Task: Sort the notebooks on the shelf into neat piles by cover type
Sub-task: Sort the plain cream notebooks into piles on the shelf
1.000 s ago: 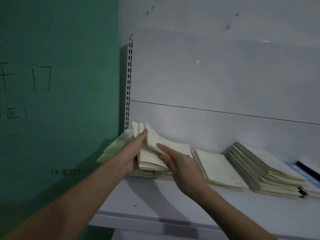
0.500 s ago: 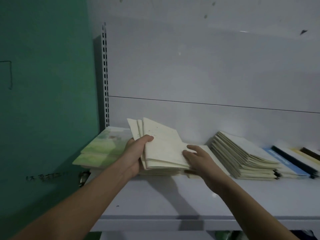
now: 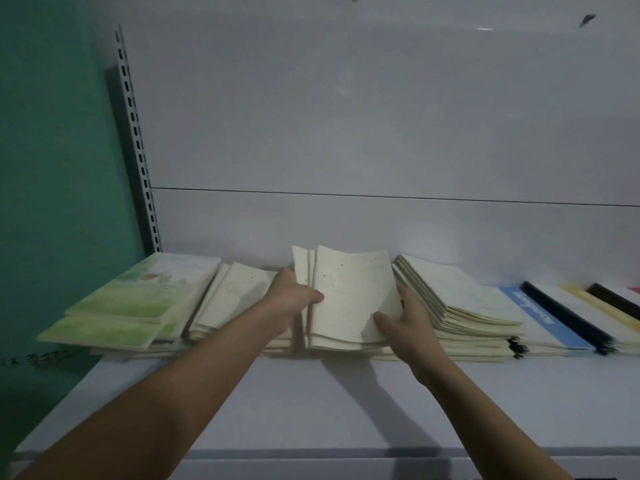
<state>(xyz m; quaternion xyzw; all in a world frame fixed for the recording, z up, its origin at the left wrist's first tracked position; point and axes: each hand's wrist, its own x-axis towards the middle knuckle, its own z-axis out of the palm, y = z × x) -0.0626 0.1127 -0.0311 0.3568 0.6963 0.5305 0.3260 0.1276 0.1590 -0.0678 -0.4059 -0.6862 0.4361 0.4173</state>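
A bundle of cream-covered notebooks (image 3: 349, 292) is tilted up off the white shelf (image 3: 311, 403), far edges raised. My left hand (image 3: 291, 303) grips its left edge, thumb on the top cover. My right hand (image 3: 401, 323) holds its lower right corner with the fingers curled against the cover. To the left lie a low cream pile (image 3: 232, 296) and green-covered notebooks (image 3: 138, 303). A taller cream stack (image 3: 460, 306) sits just right of my right hand, then blue-striped notebooks (image 3: 540, 317) and black-and-yellow-edged ones (image 3: 595, 306).
The grey back panel (image 3: 346, 133) rises right behind the piles. A slotted metal upright (image 3: 138, 161) stands at the shelf's left end beside a green wall (image 3: 52, 168). The shelf's front half is bare surface.
The held cream bundle has shifted right, away from the green notebooks, and now sits beside the taller cream stack. A low cream pile is uncovered on its left. The view has turned right.
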